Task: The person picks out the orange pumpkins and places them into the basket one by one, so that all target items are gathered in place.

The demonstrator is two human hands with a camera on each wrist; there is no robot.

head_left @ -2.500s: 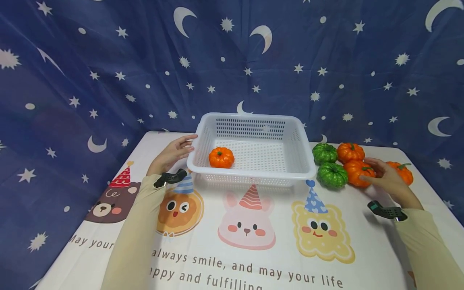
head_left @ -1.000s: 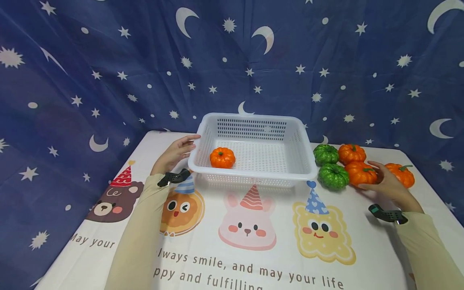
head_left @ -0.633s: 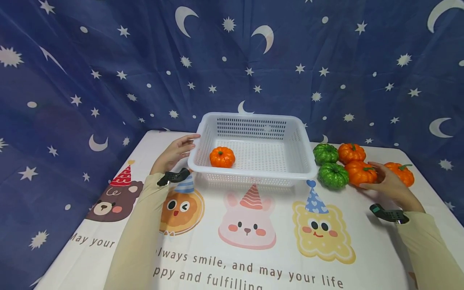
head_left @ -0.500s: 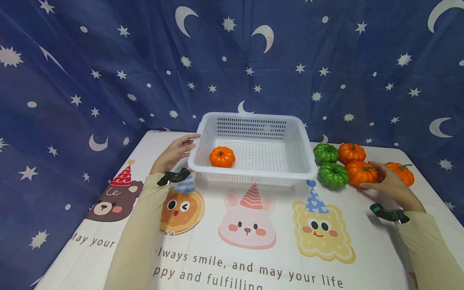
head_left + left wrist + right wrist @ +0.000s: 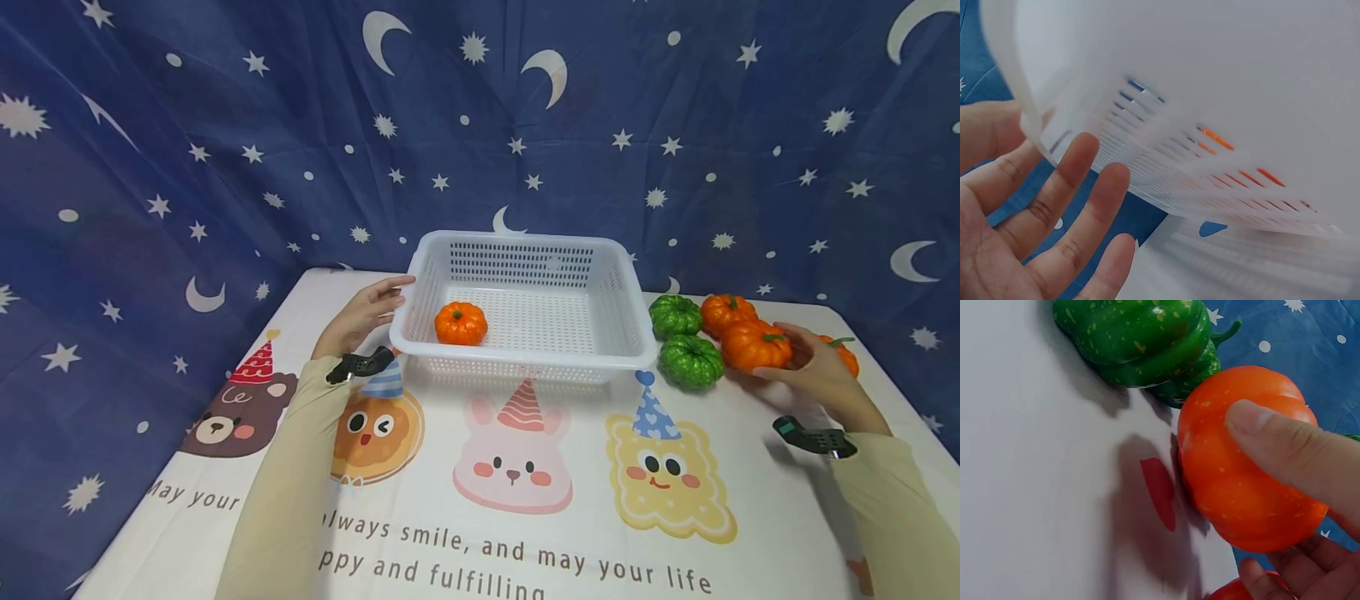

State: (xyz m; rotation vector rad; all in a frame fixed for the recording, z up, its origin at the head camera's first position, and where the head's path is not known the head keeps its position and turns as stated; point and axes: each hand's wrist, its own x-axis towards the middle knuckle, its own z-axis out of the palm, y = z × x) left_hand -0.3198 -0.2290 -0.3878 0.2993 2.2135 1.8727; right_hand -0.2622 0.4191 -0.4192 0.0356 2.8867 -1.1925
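Head view faces forward, down; close wrist views share basket (image 5: 525,359) (left), held pumpkin (image 5: 752,347) (right).

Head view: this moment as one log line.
right hand: grips orange pumpkin | left hand: at rim of white plastic basket | in basket: another orange pumpkin

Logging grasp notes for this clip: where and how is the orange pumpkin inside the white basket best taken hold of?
Probably by its rounded, ribbed sides, coming from above. The orange pumpkin sits stem up near the front-left corner of the white basket, whose walls surround it but leave its top open. Its short stem looks too small for a secure grip.
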